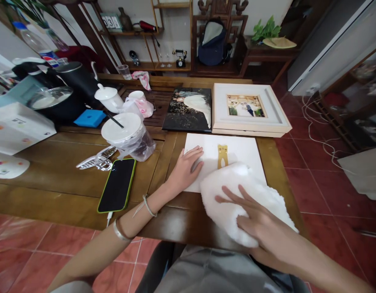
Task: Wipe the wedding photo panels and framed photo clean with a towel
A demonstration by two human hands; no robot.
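Observation:
A flat white panel (203,142) with a dark edge lies on the wooden table in front of me. Fixed or lying on it is a gold bracket-like piece (222,155), its lower end hidden by a fluffy white cloth (215,195). My left hand (188,167) rests on the panel's left part, fingers stretched out, holding nothing. Over the cloth is my right hand (249,211), its fingers spread and pressing into the pile, with the thumb bunching the near side. The cloth covers the panel's lower right corner and spills toward the table edge.
Behind the panel lie a dark photo panel (188,110) and a white box frame (218,97). To the left are a phone (117,185) on a cable, a silver hair clip (96,158), a lidded cup in plastic (123,130), a blue sponge-like block (89,118) and a white teapot (108,97).

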